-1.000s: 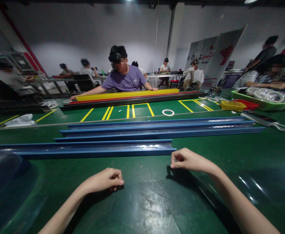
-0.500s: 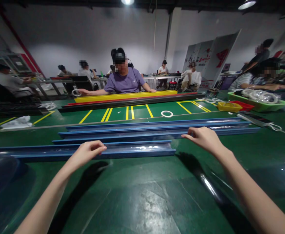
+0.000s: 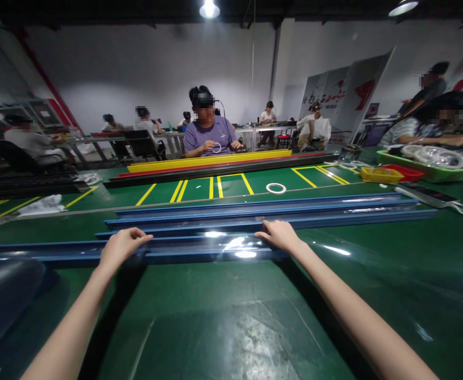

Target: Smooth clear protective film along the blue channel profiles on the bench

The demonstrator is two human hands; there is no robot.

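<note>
A thin clear plastic film [image 3: 336,250] shows by its glints between and to the right of my hands, over the nearest blue channel strip [image 3: 199,258]. My left hand [image 3: 122,245] pinches the film above this strip, thumb and fingers together. Near the strip's right end, my right hand [image 3: 279,235] also pinches the film. The film's exact edges are hard to make out. Behind my hands, more long blue channel strips [image 3: 318,217] lie side by side across the green table.
Across the table a person in a purple shirt [image 3: 211,132] holds a white ring behind yellow, red and black strips [image 3: 215,161]. A white tape roll [image 3: 275,188] lies midway. At right are a green basket [image 3: 433,166], a yellow tray [image 3: 380,175] and a phone [image 3: 429,193].
My right hand has moved left, and my left hand slightly left, with the film now over the near blue strip. The person opposite has brought the white ring in front of their chest.
</note>
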